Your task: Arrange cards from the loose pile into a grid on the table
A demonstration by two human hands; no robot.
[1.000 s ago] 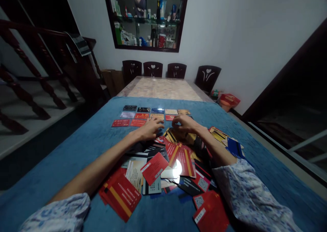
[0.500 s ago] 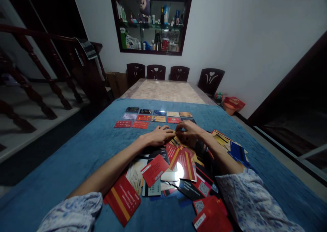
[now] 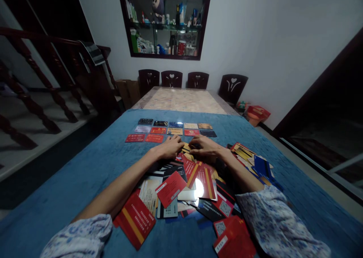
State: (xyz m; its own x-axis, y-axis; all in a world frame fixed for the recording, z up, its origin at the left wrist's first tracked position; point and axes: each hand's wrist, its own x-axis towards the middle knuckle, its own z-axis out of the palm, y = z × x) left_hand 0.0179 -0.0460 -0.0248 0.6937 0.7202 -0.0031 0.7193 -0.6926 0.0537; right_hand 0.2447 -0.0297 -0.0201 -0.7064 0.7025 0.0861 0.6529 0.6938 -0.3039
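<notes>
Between my two hands, at the far end of a loose heap of cards, is a yellow card (image 3: 186,148) with dark stripes. My left hand (image 3: 170,147) has its fingers curled down against the card's left side. On its right side my right hand (image 3: 203,146) is bent over with its fingertips at the edge; part of the pile under that palm is hidden. Nearer me lie a red card with a white strip (image 3: 171,189), a red card with a gold stripe (image 3: 206,182) and a black card (image 3: 210,209).
Beyond my hands, cards lie in rows, among them a red card (image 3: 135,138) and a black card (image 3: 208,133). A second stack with a blue card (image 3: 262,167) lies to the right. Blue cloth (image 3: 93,178) covers the near table; chairs (image 3: 171,79) stand at the far end.
My hands have drawn slightly apart, so more of the yellow card shows between them. The dark card in the second row is now uncovered. The view has shifted slightly.
</notes>
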